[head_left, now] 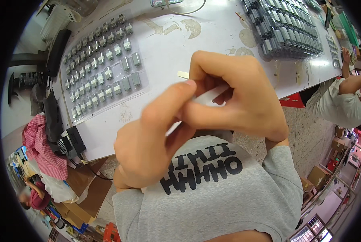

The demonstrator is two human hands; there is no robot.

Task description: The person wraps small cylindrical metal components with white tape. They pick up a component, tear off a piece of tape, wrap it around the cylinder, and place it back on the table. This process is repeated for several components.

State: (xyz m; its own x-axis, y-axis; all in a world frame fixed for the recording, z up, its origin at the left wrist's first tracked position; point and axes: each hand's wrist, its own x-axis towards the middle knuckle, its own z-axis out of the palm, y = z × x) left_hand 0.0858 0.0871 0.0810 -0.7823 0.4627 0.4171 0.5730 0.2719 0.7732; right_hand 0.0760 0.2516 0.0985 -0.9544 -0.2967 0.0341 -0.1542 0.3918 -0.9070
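Both my hands are raised close to the camera, above my grey printed shirt. My right hand (pixel 237 92) and my left hand (pixel 152 141) pinch a thin white strip (pixel 210 94) between their fingers. One end of the strip (pixel 183 74) sticks out past my right fingers. What the strip is cannot be told; it is blurred and mostly hidden by my fingers. Behind my hands, on the white table (pixel 176 44), lies a clear tray (pixel 104 68) with rows of several small grey metal cylinders.
A stack of trays (pixel 283 28) full of the same parts stands at the back right. A second person in a light shirt (pixel 337 103) sits at the right. A black device (pixel 69 141) and red checked cloth (pixel 43 149) lie at the left edge. Cardboard boxes sit on the floor.
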